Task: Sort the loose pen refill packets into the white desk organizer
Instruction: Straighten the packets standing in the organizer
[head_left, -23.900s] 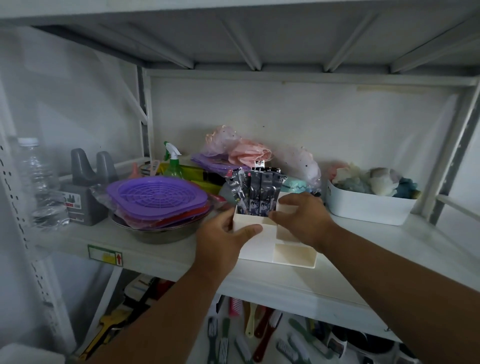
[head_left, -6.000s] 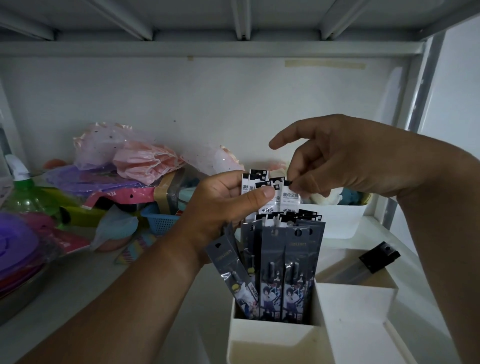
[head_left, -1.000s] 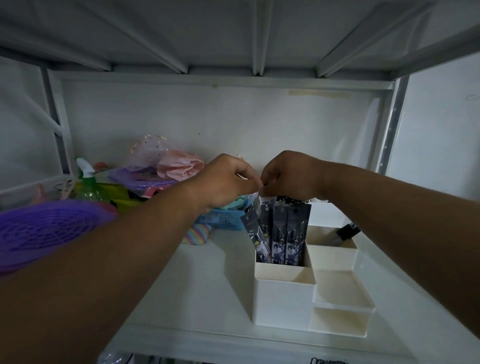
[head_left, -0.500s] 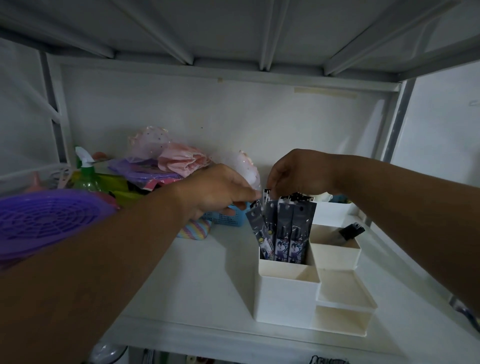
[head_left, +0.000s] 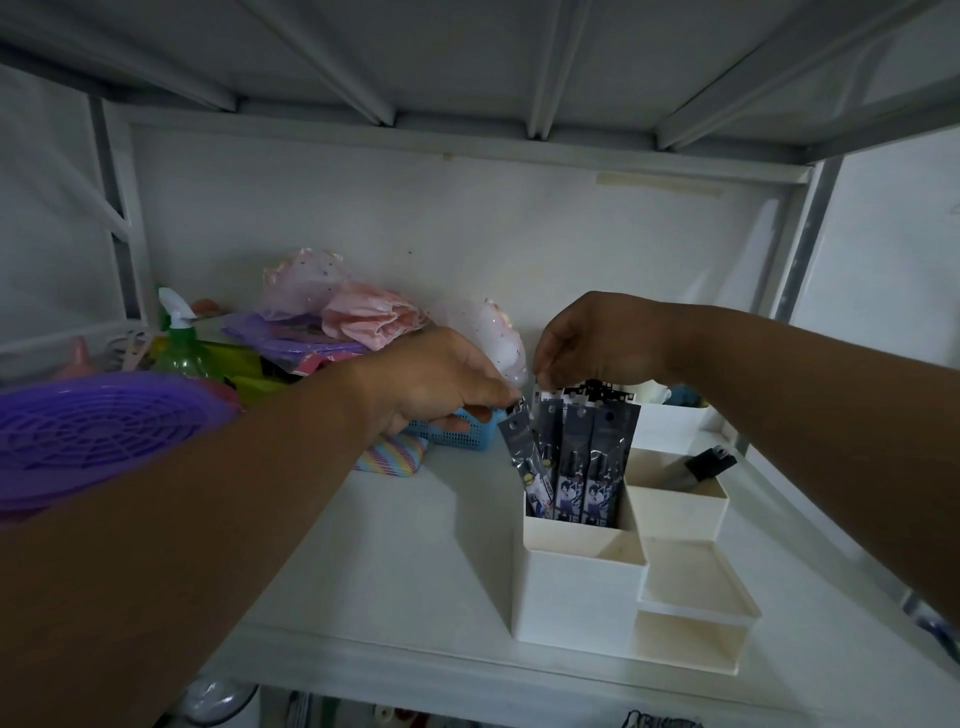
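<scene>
Left hand (head_left: 436, 384) pinches the top of the leaning dark glossy refill packet (head_left: 522, 457); right hand (head_left: 602, 340) pinches the upright packets' white header cards (head_left: 597, 389), all standing in the white plastic desk organizer's (head_left: 576, 592) tall back-left compartment; tug unevenly and, I'd say, that slanted one tips out

Refill packets (head_left: 576, 462) stand in the organizer's (head_left: 576, 592) rear-left compartment.

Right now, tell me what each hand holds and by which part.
Left hand pinches the tilted dark refill packet by its top end. Right hand grips the upright packets' tops.
</scene>
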